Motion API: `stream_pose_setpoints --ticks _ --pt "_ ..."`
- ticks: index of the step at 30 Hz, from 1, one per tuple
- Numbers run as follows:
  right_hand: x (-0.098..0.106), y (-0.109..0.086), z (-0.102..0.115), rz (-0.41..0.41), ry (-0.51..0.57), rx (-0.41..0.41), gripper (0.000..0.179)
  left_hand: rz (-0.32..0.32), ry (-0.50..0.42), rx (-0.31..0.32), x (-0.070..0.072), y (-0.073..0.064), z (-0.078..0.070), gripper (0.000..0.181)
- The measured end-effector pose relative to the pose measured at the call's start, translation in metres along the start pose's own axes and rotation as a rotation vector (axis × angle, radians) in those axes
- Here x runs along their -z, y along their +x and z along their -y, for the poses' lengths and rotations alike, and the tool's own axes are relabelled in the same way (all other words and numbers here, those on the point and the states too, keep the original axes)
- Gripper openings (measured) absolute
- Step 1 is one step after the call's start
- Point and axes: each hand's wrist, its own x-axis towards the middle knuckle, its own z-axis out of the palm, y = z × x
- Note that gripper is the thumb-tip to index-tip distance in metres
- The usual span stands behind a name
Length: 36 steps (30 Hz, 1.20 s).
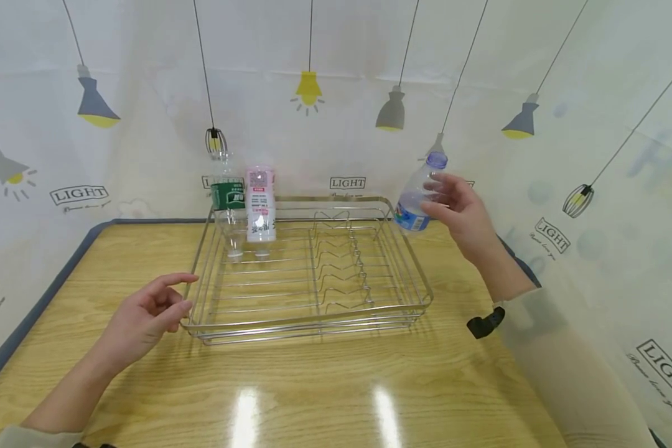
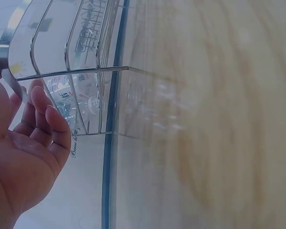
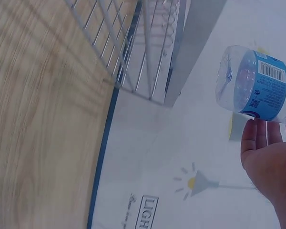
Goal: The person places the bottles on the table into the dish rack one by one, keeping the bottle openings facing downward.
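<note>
My right hand (image 1: 462,214) holds a clear plastic bottle (image 1: 411,202) with a blue label and a purple rim at its neck. The bottle leans, neck upward, over the far right corner of a wire dish rack (image 1: 313,323). At the rack's near left corner, my left hand (image 1: 145,317) grips the metal rim between thumb and fingers. Two bottles stand neck-down at the rack's far left: a clear one with a green label (image 1: 228,194) and a white and pink one (image 1: 260,208). In the right wrist view, the blue label (image 3: 268,88) shows a barcode.
The rack stands on a wood-grain table (image 1: 291,392). Along its left side runs a wire divider (image 1: 344,267) with zigzag slots in the rack's right half. A pale cloth printed with lamps (image 1: 347,143) hangs behind and around the table, meeting a dark blue edge (image 1: 145,221).
</note>
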Motion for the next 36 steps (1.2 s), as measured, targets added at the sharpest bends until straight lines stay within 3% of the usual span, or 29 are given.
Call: stream_pose_setpoints --ticks 15,24,29,33,36 --pt "-0.06 -0.017 0.034 0.186 -0.045 -0.036 0.053 0.046 0.036 0.011 0.004 -0.003 -0.006 0.044" --pt "-0.088 -0.024 0.036 0.276 -0.039 -0.055 0.059 0.088 0.141 0.037 0.01 -0.004 -0.013 0.048" --pt "-0.098 -0.028 0.033 0.322 -0.054 -0.035 0.06 0.127 0.235 0.02 0.018 -0.001 -0.019 0.052" --pt "-0.105 -0.031 0.033 0.354 -0.09 0.006 0.064 0.064 0.278 -0.041 0.026 0.002 -0.031 0.053" --pt "-0.109 -0.033 0.035 0.368 -0.087 0.029 0.066 0.015 0.271 -0.102 0.023 0.009 -0.05 0.049"
